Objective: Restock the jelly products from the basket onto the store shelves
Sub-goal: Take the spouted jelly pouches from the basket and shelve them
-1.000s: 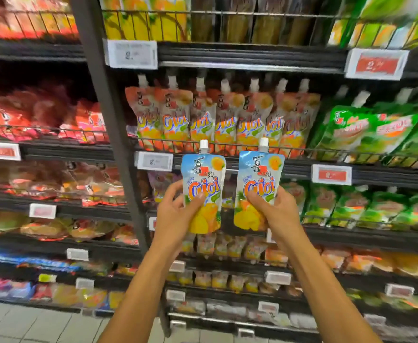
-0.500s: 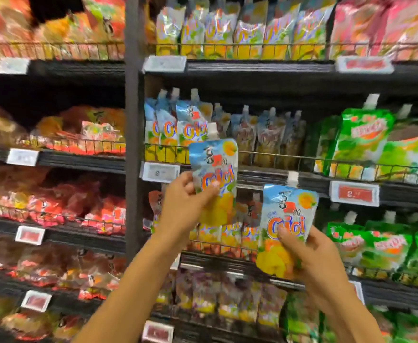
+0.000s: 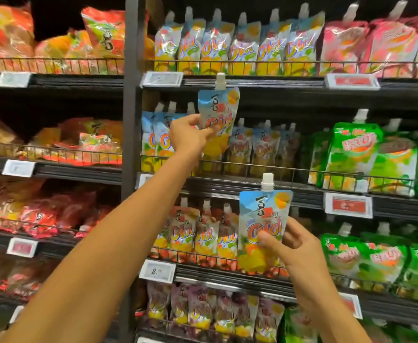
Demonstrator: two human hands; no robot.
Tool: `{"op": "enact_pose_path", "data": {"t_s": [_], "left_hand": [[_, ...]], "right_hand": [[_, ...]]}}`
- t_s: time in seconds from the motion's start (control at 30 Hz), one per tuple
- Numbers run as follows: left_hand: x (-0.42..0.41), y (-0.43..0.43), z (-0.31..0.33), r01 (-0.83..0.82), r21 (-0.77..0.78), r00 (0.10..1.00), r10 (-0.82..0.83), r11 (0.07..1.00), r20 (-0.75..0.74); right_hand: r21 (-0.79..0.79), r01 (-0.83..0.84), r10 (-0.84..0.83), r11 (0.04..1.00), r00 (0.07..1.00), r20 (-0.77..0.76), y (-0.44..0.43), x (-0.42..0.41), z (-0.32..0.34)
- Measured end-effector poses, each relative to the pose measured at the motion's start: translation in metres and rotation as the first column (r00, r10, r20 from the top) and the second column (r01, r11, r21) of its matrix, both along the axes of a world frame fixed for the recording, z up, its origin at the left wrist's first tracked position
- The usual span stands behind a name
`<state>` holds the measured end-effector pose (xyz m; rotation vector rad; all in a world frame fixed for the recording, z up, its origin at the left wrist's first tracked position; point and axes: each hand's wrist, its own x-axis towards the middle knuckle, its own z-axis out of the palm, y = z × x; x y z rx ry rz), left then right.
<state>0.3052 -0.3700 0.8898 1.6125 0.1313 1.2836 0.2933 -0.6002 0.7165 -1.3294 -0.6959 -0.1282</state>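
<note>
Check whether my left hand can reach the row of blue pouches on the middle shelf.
Probably yes. The left hand, gripping its own pouch, is level with that row of blue pouches and above the wire rail, and nothing visible stands between them.

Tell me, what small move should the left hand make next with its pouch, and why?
Probably push the upper pouch forward over the wire rail and stand it beside the matching blue pouches. The left hand holds it upright in front of that row; the right hand holds a second pouch lower down.
</note>
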Motion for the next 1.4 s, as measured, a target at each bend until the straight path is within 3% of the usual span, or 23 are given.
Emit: {"op": "enact_pose_path", "data": {"t_s": [0.2,0.37,0.5,0.7,0.8,1.03,1.2,1.3,1.4], "left_hand": [[0.013,0.003,-0.017,-0.109,0.062,0.992,0.112,0.992,-0.059],[0.010,0.007,-0.028,-0.257,0.163,0.963,0.267,0.953,-0.044],[0.012,0.011,-0.033,-0.276,0.208,0.956,0.290,0.938,-0.038],[0.010,0.022,-0.039,-0.359,0.332,0.919,0.393,0.872,-0.038],[0.008,0.027,-0.044,-0.304,0.301,0.936,0.341,0.904,-0.081],[-0.009,0.032,-0.058,-0.307,0.386,0.931,0.358,0.870,-0.066],[-0.022,0.018,-0.076,-0.152,0.321,0.980,0.185,0.935,-0.076],[-0.026,0.005,-0.097,-0.041,0.262,0.992,0.071,0.964,-0.107],[-0.028,-0.011,-0.121,0.076,0.215,0.987,-0.043,0.974,-0.158]], "right_hand": [[0.004,0.005,-0.005,1.000,1.000,0.014,-0.004,0.004,0.007],[0.094,0.006,-0.009,0.996,1.000,0.027,0.001,0.011,0.035],[0.165,0.033,-0.045,0.986,0.997,0.064,0.018,0.021,0.074],[0.294,0.149,-0.188,0.944,0.976,0.108,0.056,0.042,0.133],[0.315,0.223,-0.273,0.923,0.954,0.124,0.076,0.052,0.152],[0.069,0.335,-0.342,0.940,0.918,0.203,0.108,0.075,0.161],[-0.122,0.373,-0.339,0.920,0.912,0.233,0.115,0.080,0.158],[-0.256,0.433,-0.378,0.864,0.895,0.238,0.116,0.082,0.161],[-0.407,0.524,-0.438,0.749,0.851,0.290,0.117,0.087,0.166]]}}
